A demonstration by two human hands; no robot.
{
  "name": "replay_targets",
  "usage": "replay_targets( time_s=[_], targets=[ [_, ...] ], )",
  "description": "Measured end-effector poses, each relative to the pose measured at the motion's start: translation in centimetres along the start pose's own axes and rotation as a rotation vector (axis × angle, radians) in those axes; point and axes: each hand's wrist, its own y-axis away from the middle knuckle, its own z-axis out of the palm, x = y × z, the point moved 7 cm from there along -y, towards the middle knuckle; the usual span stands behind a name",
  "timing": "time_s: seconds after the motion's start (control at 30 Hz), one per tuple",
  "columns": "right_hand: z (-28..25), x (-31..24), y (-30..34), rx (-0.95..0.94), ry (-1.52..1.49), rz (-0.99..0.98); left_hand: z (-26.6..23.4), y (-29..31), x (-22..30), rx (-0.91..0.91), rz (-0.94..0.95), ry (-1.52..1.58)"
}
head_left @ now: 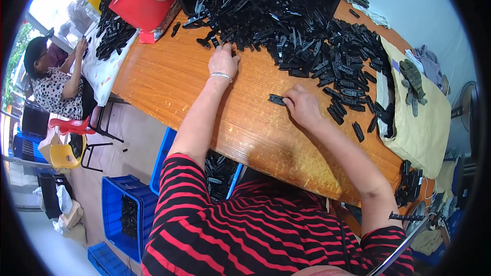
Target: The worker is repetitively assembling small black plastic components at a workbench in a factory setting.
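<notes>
My right hand point(305, 107) pinches one end of a small, long black plastic part point(276, 100) just above or on the wooden table point(245, 122). At the near edge of a big heap of similar black plastic parts point(266, 15), my left hand point(223, 62) has its fingers curled, with a dark part showing between thumb and fingers. Other loose parts lie right by its fingertips. A silver bracelet point(221, 75) circles the left wrist.
Back left stands a red bag point(146, 2). A cream sack point(422, 117) with a dark glove point(412, 79) lies at the right. Blue crates point(128, 186) are below the table's left side. Another person point(59, 84) sits at a table on the left.
</notes>
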Motion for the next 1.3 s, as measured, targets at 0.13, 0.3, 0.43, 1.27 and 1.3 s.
replay_targets(
  time_s=[0.13,0.3,0.43,1.27,1.3],
  targets=[
    [0.0,-0.4,0.0,-0.064,-0.054,-0.032,-0.4,1.6,-0.4,0.055,-0.079,0.13],
    [-0.4,0.9,-1.1,0.027,-0.203,0.061,-0.7,5.1,0.8,-0.089,0.01,0.259],
    [-0.6,0.2,-2.3,-0.031,-0.817,0.514,-3.5,8.4,6.1,-0.061,0.244,0.376],
    [1.9,3.1,1.8,-0.177,-0.959,0.725,3.6,11.6,5.8,-0.372,-0.286,1.031],
    [1.9,3.2,1.8,-0.175,-0.958,0.728,3.5,11.5,5.8,-0.365,-0.284,1.013]
  ],
)
